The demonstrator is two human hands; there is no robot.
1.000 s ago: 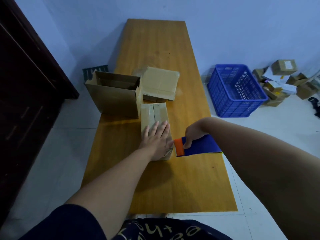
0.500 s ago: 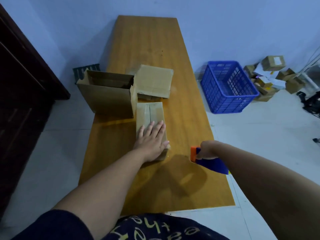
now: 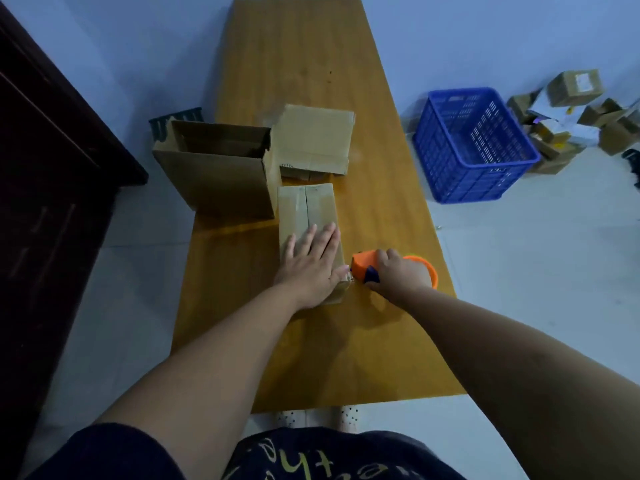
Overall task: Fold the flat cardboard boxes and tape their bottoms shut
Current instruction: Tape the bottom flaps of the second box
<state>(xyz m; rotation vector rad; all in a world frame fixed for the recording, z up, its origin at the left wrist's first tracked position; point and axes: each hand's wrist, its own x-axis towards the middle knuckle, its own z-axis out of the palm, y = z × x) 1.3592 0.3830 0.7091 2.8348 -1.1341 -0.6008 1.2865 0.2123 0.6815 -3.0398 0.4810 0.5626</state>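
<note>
A folded cardboard box (image 3: 308,209) stands bottom-up in the middle of the wooden table (image 3: 311,64), its two flaps meeting in a centre seam. My left hand (image 3: 310,265) presses flat on the near part of that box, fingers straight. Just right of the box's near corner, my right hand (image 3: 398,273) grips an orange and blue tape dispenser (image 3: 363,266), whose front end touches the box by my left thumb.
A taller open box (image 3: 221,168) stands at the table's left edge. Behind the small box lies another cardboard box (image 3: 315,140). A blue plastic crate (image 3: 474,147) sits on the floor to the right, with several parcels (image 3: 575,116) beyond. Dark furniture (image 3: 45,168) fills the left.
My right hand swung the tape dispenser out to the right and down, then brought it back against the box's near right corner. My left hand has stayed pressed on the box.
</note>
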